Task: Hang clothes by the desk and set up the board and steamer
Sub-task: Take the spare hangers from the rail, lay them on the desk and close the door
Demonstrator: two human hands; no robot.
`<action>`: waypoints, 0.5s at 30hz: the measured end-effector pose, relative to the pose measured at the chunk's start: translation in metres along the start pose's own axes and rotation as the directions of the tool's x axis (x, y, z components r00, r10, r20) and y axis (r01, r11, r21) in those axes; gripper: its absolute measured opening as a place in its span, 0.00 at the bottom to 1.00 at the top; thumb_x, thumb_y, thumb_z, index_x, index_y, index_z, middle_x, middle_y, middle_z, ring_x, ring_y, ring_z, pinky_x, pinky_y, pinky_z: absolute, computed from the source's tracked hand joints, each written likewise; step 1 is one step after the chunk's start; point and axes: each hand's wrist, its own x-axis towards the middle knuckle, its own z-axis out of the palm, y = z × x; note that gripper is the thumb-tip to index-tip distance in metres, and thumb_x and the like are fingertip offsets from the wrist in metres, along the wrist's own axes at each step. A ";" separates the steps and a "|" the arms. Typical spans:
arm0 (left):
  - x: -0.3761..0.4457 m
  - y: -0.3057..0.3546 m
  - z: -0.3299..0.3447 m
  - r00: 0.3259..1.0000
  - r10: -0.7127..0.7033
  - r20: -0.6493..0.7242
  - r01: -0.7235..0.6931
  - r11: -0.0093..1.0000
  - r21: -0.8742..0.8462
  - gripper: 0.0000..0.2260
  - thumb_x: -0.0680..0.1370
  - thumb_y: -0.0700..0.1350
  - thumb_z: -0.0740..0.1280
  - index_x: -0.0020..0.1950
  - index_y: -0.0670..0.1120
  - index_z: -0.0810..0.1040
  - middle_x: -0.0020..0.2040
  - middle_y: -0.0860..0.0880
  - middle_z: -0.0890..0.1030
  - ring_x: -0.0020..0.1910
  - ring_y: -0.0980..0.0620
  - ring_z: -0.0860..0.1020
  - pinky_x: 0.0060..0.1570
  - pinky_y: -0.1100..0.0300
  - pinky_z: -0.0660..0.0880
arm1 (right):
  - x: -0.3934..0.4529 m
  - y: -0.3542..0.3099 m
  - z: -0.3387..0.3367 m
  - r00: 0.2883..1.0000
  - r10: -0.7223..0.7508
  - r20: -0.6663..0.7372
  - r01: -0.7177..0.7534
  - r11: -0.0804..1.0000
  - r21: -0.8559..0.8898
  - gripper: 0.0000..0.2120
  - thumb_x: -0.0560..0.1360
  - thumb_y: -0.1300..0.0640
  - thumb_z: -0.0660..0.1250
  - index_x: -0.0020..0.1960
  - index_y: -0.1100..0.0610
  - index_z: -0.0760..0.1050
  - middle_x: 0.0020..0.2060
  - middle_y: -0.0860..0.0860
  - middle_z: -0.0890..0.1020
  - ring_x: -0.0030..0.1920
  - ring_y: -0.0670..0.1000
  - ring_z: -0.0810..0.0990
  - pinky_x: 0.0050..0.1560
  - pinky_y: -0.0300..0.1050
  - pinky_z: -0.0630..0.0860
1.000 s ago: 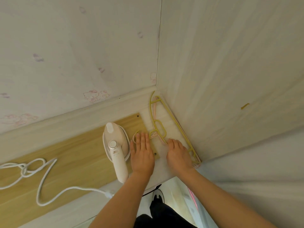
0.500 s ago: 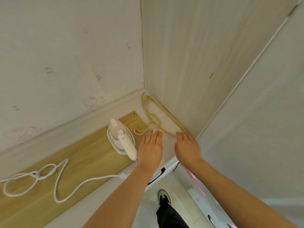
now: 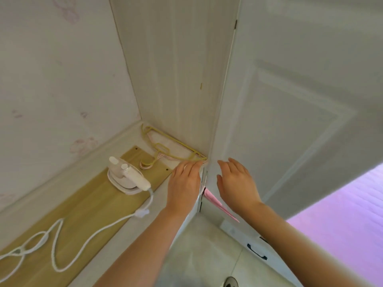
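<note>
- Pale desk top (image 3: 116, 139) in a white corner; wooden board (image 3: 87, 204) carries a white steamer (image 3: 126, 177) with cord.
- Yellow plastic hangers (image 3: 163, 149) lie at the corner.
- Left hand (image 3: 183, 183) flat, fingers extended, fingertips touching the hangers' end.
- Right hand (image 3: 235, 182) open, empty, near the white door panel (image 3: 290, 121).

Count: 2 hands, left (image 3: 183, 184) and right (image 3: 236, 181), both empty with fingers extended. 1 steamer (image 3: 127, 177) with 1 cord (image 3: 68, 243). 1 board (image 3: 87, 206). Hangers: 1 yellow (image 3: 165, 149), plus pink ones (image 3: 165, 157) stacked under it, at least 1, exact number can't be told. 1 door (image 3: 290, 112). 1 pink cloth (image 3: 217, 205) strip showing at the desk (image 3: 159, 204) edge. 1 shoe (image 3: 230, 282) at the bottom. 1 dark handle (image 3: 257, 252).
</note>
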 end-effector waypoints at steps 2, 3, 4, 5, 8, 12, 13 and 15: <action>0.008 0.018 -0.004 0.999 0.023 -0.035 -0.024 0.999 -0.038 0.13 0.77 0.38 0.61 0.59 0.41 0.79 0.51 0.47 0.82 0.54 0.45 0.77 0.53 0.53 0.75 | -0.009 0.008 -0.019 0.999 0.026 -0.033 -0.026 1.000 0.007 0.21 0.65 0.64 0.75 0.57 0.65 0.78 0.48 0.58 0.83 0.56 0.61 0.81 0.56 0.55 0.77; 0.013 0.027 -0.005 0.998 0.041 -0.047 -0.044 0.997 -0.060 0.13 0.77 0.38 0.61 0.59 0.41 0.79 0.52 0.47 0.82 0.54 0.45 0.77 0.54 0.52 0.75 | -0.013 0.013 -0.028 0.998 0.039 -0.050 -0.039 0.999 0.011 0.20 0.66 0.63 0.74 0.57 0.65 0.78 0.48 0.58 0.83 0.57 0.61 0.80 0.56 0.54 0.76; 0.017 0.036 -0.007 0.996 0.063 -0.056 -0.067 0.994 -0.083 0.13 0.78 0.38 0.60 0.59 0.41 0.79 0.52 0.47 0.82 0.54 0.44 0.77 0.54 0.51 0.75 | -0.017 0.017 -0.037 0.997 0.052 -0.064 -0.051 0.999 0.015 0.19 0.67 0.63 0.74 0.58 0.65 0.78 0.49 0.58 0.83 0.58 0.61 0.80 0.57 0.54 0.76; 0.021 0.046 -0.008 0.994 0.084 -0.065 -0.091 0.990 -0.106 0.13 0.79 0.38 0.59 0.60 0.41 0.78 0.53 0.47 0.81 0.54 0.45 0.77 0.55 0.51 0.75 | -0.021 0.022 -0.046 0.995 0.062 -0.078 -0.061 0.998 0.018 0.19 0.69 0.63 0.73 0.59 0.65 0.77 0.50 0.58 0.83 0.59 0.60 0.79 0.58 0.54 0.75; 0.037 0.076 -0.011 0.988 0.126 -0.091 -0.139 0.977 -0.160 0.14 0.80 0.39 0.58 0.62 0.41 0.78 0.56 0.47 0.81 0.56 0.45 0.77 0.57 0.52 0.74 | -0.033 0.039 -0.072 0.990 0.075 -0.118 -0.074 0.997 0.009 0.18 0.71 0.62 0.71 0.60 0.64 0.76 0.53 0.57 0.82 0.61 0.60 0.78 0.60 0.53 0.74; 0.058 0.117 -0.015 0.976 0.167 -0.141 -0.193 0.961 -0.198 0.13 0.81 0.39 0.60 0.64 0.41 0.77 0.57 0.47 0.80 0.58 0.46 0.76 0.59 0.52 0.73 | -0.045 0.066 -0.109 0.979 0.059 -0.197 -0.063 0.998 -0.013 0.17 0.73 0.61 0.69 0.61 0.63 0.76 0.53 0.56 0.82 0.63 0.59 0.76 0.60 0.51 0.74; 0.063 0.128 -0.016 0.972 0.172 -0.158 -0.202 0.958 -0.204 0.13 0.81 0.38 0.60 0.64 0.41 0.76 0.58 0.47 0.80 0.58 0.46 0.76 0.60 0.52 0.72 | -0.047 0.073 -0.118 0.974 0.041 -0.224 -0.047 0.999 -0.022 0.17 0.73 0.61 0.69 0.61 0.63 0.76 0.53 0.56 0.82 0.62 0.59 0.77 0.60 0.51 0.74; 0.073 0.146 -0.021 0.966 0.176 -0.190 -0.215 0.954 -0.210 0.13 0.81 0.38 0.60 0.64 0.40 0.76 0.60 0.46 0.79 0.60 0.46 0.75 0.62 0.51 0.71 | -0.052 0.088 -0.133 0.961 -0.006 -0.277 -0.006 0.999 -0.040 0.16 0.74 0.63 0.67 0.61 0.63 0.77 0.53 0.56 0.82 0.62 0.59 0.76 0.60 0.51 0.74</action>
